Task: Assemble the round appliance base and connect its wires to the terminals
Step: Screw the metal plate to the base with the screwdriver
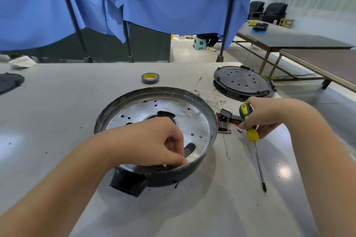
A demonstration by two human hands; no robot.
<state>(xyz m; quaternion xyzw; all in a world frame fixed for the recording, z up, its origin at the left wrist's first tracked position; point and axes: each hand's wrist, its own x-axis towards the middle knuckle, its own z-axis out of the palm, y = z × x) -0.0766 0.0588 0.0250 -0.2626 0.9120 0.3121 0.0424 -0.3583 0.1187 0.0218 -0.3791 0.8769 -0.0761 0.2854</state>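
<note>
The left hand (154, 140) was held inside the round appliance base (156, 134), its fingers curled and its fingertips (182, 161) pinched together at the near inner wall, just beside a small hole (164, 165) in the rim. What was pinched could not be made out; it may have been a screw or a small fitting, but it was hidden by the fingers. The right hand (264, 115) was closed around the green-and-yellow handle of a screwdriver (250, 132), whose shaft was pointed down towards the near table edge, with the tip close to the white table (57, 101) and well apart from the base.

The base was set upright on the table in front of the person, with a black block-shaped fitting (128, 183) seen at its near outer wall. Its silver inner plate (192, 121) was seen bare, with open holes and slots and no wires attached inside.

Outward to the right, a cluster of black and red components (227, 121) was left on the table just beside the base, and a tangle of thin wires (210, 96) with ring ends was spread between the base and a black round cover (242, 82). A roll of tape (150, 78) was left farther back.

The task was judged to be at an early stage: fastening at the rim appeared to be in hand, while the wiring to the terminals and the fitting of the cover were not yet done.
</note>
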